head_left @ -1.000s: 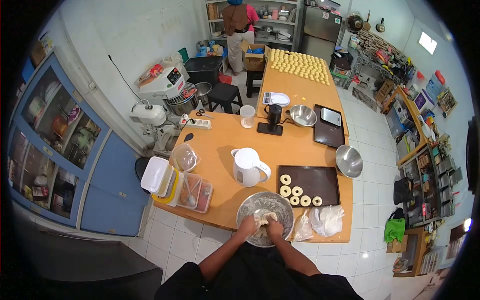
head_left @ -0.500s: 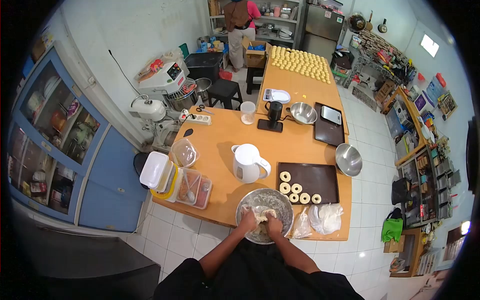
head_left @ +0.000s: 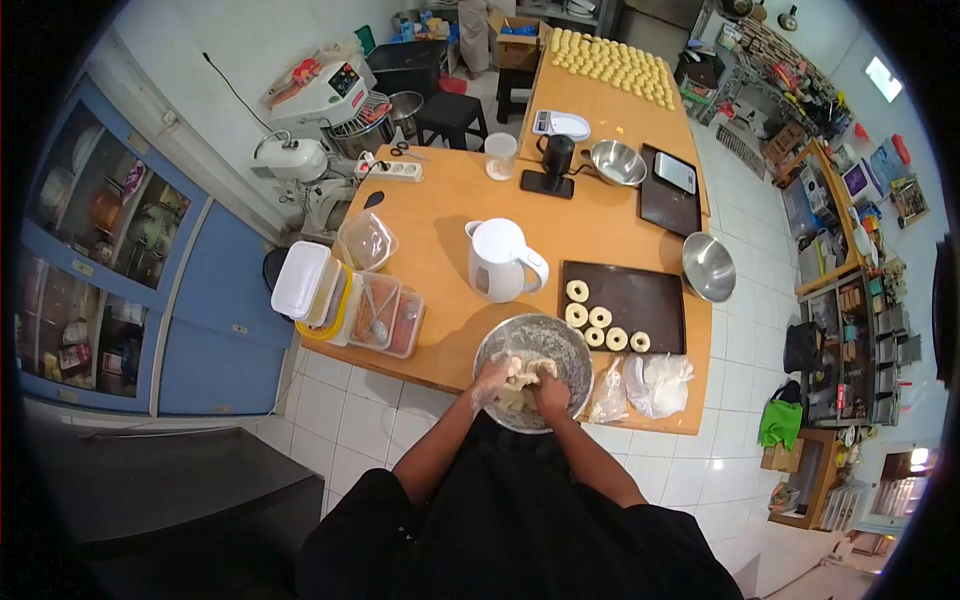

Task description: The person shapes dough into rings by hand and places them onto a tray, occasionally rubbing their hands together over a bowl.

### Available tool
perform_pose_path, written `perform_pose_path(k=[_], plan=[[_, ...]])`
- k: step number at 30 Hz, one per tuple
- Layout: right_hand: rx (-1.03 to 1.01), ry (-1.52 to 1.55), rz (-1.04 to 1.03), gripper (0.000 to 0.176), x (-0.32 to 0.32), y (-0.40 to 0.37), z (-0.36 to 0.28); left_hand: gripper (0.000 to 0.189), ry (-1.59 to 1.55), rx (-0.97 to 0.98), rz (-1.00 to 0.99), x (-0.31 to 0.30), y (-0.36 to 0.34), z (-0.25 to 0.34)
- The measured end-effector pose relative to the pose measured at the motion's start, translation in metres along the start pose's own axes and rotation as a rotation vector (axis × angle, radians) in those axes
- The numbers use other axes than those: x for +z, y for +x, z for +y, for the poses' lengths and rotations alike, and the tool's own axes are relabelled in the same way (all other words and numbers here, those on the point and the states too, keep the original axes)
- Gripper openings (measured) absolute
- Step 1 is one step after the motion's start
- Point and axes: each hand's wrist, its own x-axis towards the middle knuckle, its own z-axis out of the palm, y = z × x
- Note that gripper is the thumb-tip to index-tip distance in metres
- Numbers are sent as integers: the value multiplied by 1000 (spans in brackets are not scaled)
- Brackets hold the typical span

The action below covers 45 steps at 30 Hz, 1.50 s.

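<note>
Both my hands are down inside a metal mixing bowl (head_left: 568,338) at the near edge of the table. Pale, sticky dough (head_left: 517,377) lies between them. My left hand (head_left: 490,379), smeared white with flour or dough, is closed on the left side of the lump. On the right side, the fingers of my right hand (head_left: 550,392) curl into the same dough. Floury residue coats the bowl's inner wall. A white electric kettle (head_left: 496,262) stands just behind the bowl. To the right, a dark baking tray (head_left: 645,295) carries several dough rings (head_left: 577,314).
Plastic bags (head_left: 665,384) lie right of the bowl. Stacked plastic containers (head_left: 305,282) stand at the left table edge. Another metal bowl (head_left: 709,268) sits at the right edge. Many dough balls (head_left: 615,65) cover the far table end. A person (head_left: 474,35) stands beyond.
My view has tilted downward, so the table appears higher. My left hand has shifted slightly outward in the bowl and shows more white smears. Both hands stay in the dough.
</note>
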Motion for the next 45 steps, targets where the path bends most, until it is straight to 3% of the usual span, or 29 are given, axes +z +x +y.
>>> perform_pose_path(k=[3, 5, 8, 10, 13, 16, 19, 22, 24, 28, 31, 34, 37, 39, 41, 43, 45], plan=[[-9, 21, -60, 53, -2, 2, 6, 37, 315, 290, 50, 12, -26, 10], [-17, 97, -146, 55, -12, 4, 4, 42, 463, 273, 130, -5, 5, -18], [-224, 253, -75, 61, -11, 9, 15, 38, 661, 330, 174, -8, 11, -14], [-128, 251, -212, 63, -31, 5, 5, 33, 717, 299, 123, -16, 19, -18], [-138, 205, -253, 62, -54, -7, -16, 27, 978, 611, 220, -8, 5, -8], [-185, 258, -226, 58, -62, -15, -27, 28, 708, 320, 62, 5, -23, 25], [-251, 352, -143, 49, -57, -16, -31, 31, 519, 392, 40, -2, -9, 8], [-270, 417, -50, 36, -48, -14, -31, 36, 222, 193, -23, -10, 3, -3], [-218, 476, -42, 29, -48, -14, -32, 36, 394, 267, -26, -4, -6, 4], [-321, 470, 27, 24, -47, -13, -34, 39, 742, 355, -8, -3, -10, 2], [-277, 467, 11, 23, -44, -10, -30, 39, 577, 342, -63, -8, 1, 1], [-245, 459, -21, 23, -44, -11, -26, 35, 403, 492, -88, -8, 4, 2], [-243, 500, -45, 29, -57, -18, -35, 33, 374, 203, -49, -8, 0, 15], [-261, 560, -30, 37, -65, -23, -44, 33, 199, 56, -170, -14, 0, 16], [-310, 604, 6, 43, -57, -17, -40, 34, 173, 48, -202, -12, 2, 12], [-335, 632, 2, 47, -52, -15, -39, 35, 291, 174, -134, -1, -9, 10], [-337, 638, -37, 50, -48, -11, -32, 34, 485, 348, -210, -1, -7, 8]])
